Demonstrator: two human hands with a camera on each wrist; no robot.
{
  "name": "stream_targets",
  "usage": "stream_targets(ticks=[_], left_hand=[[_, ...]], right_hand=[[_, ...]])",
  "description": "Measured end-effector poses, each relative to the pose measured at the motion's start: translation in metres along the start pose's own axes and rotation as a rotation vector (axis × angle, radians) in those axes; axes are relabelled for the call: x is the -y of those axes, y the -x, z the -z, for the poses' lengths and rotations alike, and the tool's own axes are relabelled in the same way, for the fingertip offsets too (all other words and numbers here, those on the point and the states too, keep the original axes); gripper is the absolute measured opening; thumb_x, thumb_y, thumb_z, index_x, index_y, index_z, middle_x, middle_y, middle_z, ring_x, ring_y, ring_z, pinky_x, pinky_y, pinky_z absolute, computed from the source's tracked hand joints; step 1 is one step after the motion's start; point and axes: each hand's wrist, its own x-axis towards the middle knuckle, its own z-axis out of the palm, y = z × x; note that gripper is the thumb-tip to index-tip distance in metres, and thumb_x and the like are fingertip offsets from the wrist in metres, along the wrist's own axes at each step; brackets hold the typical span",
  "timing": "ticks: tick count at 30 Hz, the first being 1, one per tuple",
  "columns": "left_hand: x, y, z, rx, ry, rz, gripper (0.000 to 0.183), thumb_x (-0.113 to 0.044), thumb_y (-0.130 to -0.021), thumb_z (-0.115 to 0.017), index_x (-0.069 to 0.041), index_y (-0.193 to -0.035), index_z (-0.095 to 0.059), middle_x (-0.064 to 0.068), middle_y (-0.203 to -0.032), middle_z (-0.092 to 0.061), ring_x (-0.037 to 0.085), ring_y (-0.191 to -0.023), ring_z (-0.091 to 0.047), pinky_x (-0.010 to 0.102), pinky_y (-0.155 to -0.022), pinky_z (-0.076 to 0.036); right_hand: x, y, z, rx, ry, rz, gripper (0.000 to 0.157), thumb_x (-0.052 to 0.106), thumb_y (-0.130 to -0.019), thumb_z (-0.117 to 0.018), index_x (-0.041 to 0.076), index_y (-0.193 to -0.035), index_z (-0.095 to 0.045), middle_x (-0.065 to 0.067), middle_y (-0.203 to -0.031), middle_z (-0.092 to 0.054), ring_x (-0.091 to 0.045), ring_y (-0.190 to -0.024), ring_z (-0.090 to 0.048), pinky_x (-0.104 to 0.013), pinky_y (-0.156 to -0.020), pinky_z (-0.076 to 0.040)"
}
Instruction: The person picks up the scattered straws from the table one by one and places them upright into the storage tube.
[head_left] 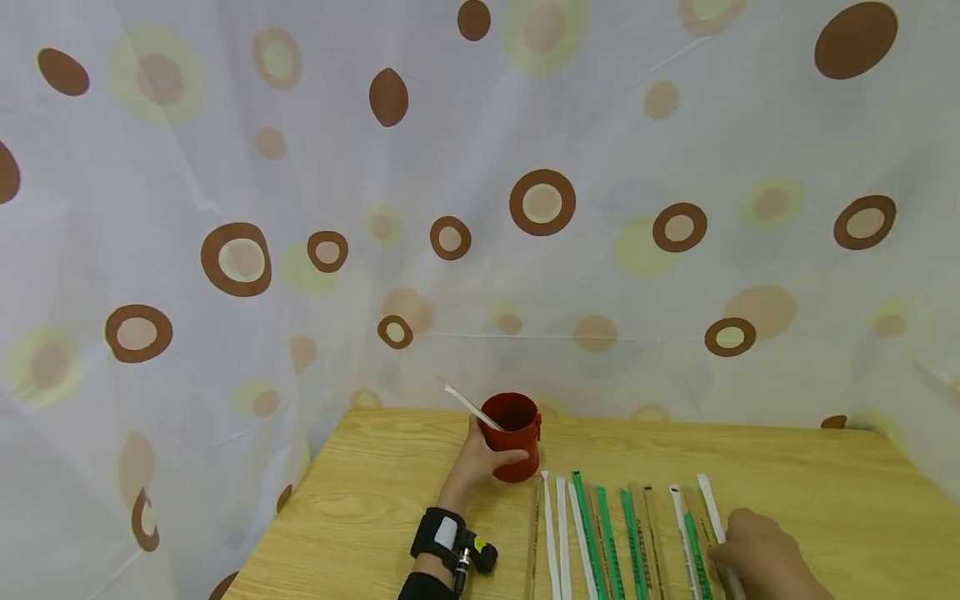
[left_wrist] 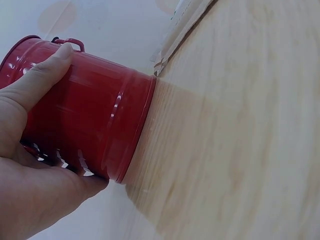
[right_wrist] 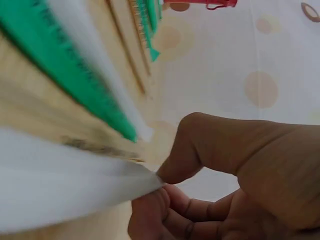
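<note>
My left hand [head_left: 477, 460] grips a red metal bucket [left_wrist: 90, 95] with small side handles, its thumb on one side and fingers around the other. The bucket stands upright on the table, and one white paper-wrapped straw [head_left: 471, 407] leans out over its rim to the left. At the right end of a row of wrapped straws, my right hand [head_left: 761, 550] holds another white-wrapped straw [head_left: 712, 508]. In the right wrist view, its thumb and finger pinch the tip of that white wrapper [right_wrist: 80, 180].
White, green [head_left: 587, 517] and brown [head_left: 534, 533] wrapped straws lie side by side across the table [head_left: 360, 500], right of the bucket. A curtain [head_left: 480, 150] with brown circles hangs behind the table. My left wrist wears a black strap with a small camera [head_left: 480, 554].
</note>
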Motion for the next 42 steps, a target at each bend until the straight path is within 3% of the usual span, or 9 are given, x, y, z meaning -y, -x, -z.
stream_targets(ticks=[5, 9, 15, 21, 25, 31, 35, 38, 42], left_hand=[[-0.002, -0.001, 0.004, -0.002, 0.0, -0.006, 0.094, -0.011, -0.081, -0.086, -0.011, -0.152, -0.025, 0.011, -0.149, -0.047, 0.033, -0.137, -0.043, 0.059, -0.117, -0.031], [-0.001, -0.001, 0.003, 0.016, -0.003, 0.0, 0.094, -0.011, -0.081, -0.087, -0.01, -0.152, -0.025, 0.012, -0.148, -0.047, 0.033, -0.136, -0.044, 0.058, -0.116, -0.033], [0.002, 0.001, 0.002, 0.013, 0.018, 0.002, 0.095, -0.009, -0.081, -0.086, -0.01, -0.153, -0.025, 0.011, -0.148, -0.047, 0.033, -0.136, -0.045, 0.057, -0.115, -0.034], [0.005, 0.001, 0.004, 0.008, 0.015, 0.005, 0.095, -0.01, -0.08, -0.088, -0.009, -0.152, -0.025, 0.012, -0.148, -0.047, 0.033, -0.136, -0.045, 0.058, -0.115, -0.034], [0.005, -0.002, 0.003, 0.002, 0.014, -0.005, 0.094, -0.012, -0.079, -0.088, -0.01, -0.15, -0.027, 0.012, -0.147, -0.048, 0.033, -0.135, -0.045, 0.057, -0.115, -0.034], [0.004, -0.002, 0.004, 0.006, 0.014, -0.006, 0.095, -0.01, -0.08, -0.088, -0.009, -0.151, -0.025, 0.012, -0.147, -0.048, 0.033, -0.135, -0.045, 0.057, -0.115, -0.035], [0.002, -0.003, 0.004, 0.008, 0.006, -0.009, 0.096, -0.011, -0.079, -0.088, -0.009, -0.151, -0.025, 0.012, -0.147, -0.048, 0.033, -0.136, -0.045, 0.056, -0.115, -0.034], [0.002, -0.004, 0.004, 0.002, 0.002, -0.006, 0.096, -0.012, -0.079, -0.089, -0.009, -0.151, -0.026, 0.012, -0.147, -0.048, 0.033, -0.136, -0.045, 0.056, -0.116, -0.034], [0.002, -0.003, 0.002, 0.01, 0.002, 0.003, 0.094, -0.011, -0.079, -0.088, -0.008, -0.15, -0.026, 0.013, -0.147, -0.048, 0.033, -0.135, -0.046, 0.056, -0.116, -0.033]], right_hand=[[0.027, 0.0, 0.018, -0.062, -0.022, 0.024, 0.044, 0.024, -0.09, -0.068, -0.016, -0.103, -0.057, -0.013, -0.09, -0.067, -0.021, -0.074, -0.063, -0.04, -0.061, -0.054], [0.052, 0.005, 0.024, -0.172, -0.128, 0.053, 0.046, 0.026, -0.091, -0.064, -0.012, -0.113, -0.053, -0.012, -0.094, -0.068, -0.02, -0.072, -0.062, -0.038, -0.059, -0.051], [0.09, 0.01, 0.024, -0.382, -0.228, 0.185, 0.029, 0.015, -0.09, -0.06, -0.002, -0.112, -0.05, -0.009, -0.092, -0.061, -0.018, -0.069, -0.055, -0.027, -0.055, -0.043], [0.118, 0.01, 0.019, -0.57, -0.259, 0.322, 0.024, 0.008, -0.09, -0.063, 0.002, -0.109, -0.05, -0.007, -0.09, -0.059, -0.016, -0.075, -0.058, -0.025, -0.058, -0.045], [0.128, 0.011, 0.017, -0.632, -0.27, 0.378, 0.023, 0.005, -0.09, -0.064, 0.004, -0.109, -0.051, -0.005, -0.088, -0.059, -0.014, -0.073, -0.058, -0.024, -0.059, -0.047], [0.133, 0.011, 0.013, -0.64, -0.307, 0.425, 0.022, 0.002, -0.09, -0.062, 0.005, -0.108, -0.051, -0.006, -0.087, -0.059, -0.014, -0.073, -0.057, -0.024, -0.058, -0.048], [0.135, 0.003, 0.009, -0.729, -0.312, 0.483, 0.024, -0.002, -0.086, -0.066, 0.005, -0.105, -0.053, -0.004, -0.084, -0.06, -0.015, -0.073, -0.06, -0.021, -0.062, -0.05], [0.14, -0.007, 0.003, -0.828, -0.348, 0.581, 0.026, -0.006, -0.083, -0.068, 0.002, -0.104, -0.055, -0.003, -0.083, -0.061, -0.015, -0.075, -0.064, -0.015, -0.068, -0.051], [0.148, -0.023, -0.007, -0.943, -0.48, 0.769, 0.028, -0.013, -0.08, -0.068, -0.004, -0.104, -0.055, -0.008, -0.089, -0.063, -0.008, -0.081, -0.066, -0.009, -0.077, -0.05]])
